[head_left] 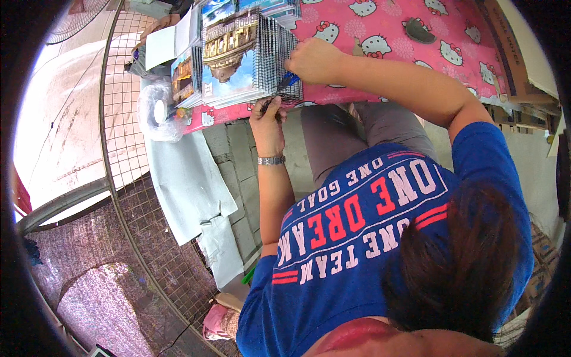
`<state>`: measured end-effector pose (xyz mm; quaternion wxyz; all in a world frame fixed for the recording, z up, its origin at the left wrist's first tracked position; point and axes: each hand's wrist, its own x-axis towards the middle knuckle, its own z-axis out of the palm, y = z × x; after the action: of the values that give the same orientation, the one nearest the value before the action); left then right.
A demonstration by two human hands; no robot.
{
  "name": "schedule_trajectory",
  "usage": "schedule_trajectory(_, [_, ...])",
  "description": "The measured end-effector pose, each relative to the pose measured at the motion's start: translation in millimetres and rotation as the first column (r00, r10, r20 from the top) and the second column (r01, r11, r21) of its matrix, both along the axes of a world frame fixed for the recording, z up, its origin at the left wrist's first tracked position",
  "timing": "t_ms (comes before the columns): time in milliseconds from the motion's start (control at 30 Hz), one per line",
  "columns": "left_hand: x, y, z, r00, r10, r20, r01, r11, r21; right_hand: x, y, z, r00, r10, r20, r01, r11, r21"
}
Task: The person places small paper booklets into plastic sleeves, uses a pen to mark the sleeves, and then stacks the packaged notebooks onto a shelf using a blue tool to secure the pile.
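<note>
A tall stack of spiral notebooks [229,56] lies at the table's front edge, its top cover showing an ornate building against blue sky. Dark coil bindings [270,53] line the stack's right side. My right hand [315,61] is closed around blue-handled pliers [289,80], whose dark jaws point down at the lower corner of the bindings. Just below that corner, my left hand [267,116] pinches a thin dark thing, too small to make out. A metal watch band is on my left wrist.
A pink cartoon-print cloth [380,71] covers the table, with a dark round object [419,31] on it. More notebooks [185,77] and a clear plastic bag [157,113] sit left of the stack. Wire mesh [128,77] stands at the left; a cardboard box [505,47] is at the right.
</note>
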<state>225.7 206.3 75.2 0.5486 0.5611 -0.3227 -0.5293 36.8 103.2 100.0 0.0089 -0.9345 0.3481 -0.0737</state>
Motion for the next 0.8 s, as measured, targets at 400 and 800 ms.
schedule_trajectory(400, [-3,2,-12,0.995,0.018,-0.100,-0.016,1.000,0.020,4,3,0,0.996,0.026,-0.084,-0.025,1.000,0.011])
schedule_trajectory(800, [-7,0,-14,0.983,0.085,-0.165,-0.071,0.993,0.090,2,1,-22,0.998,0.035,0.049,-0.028,0.990,-0.139])
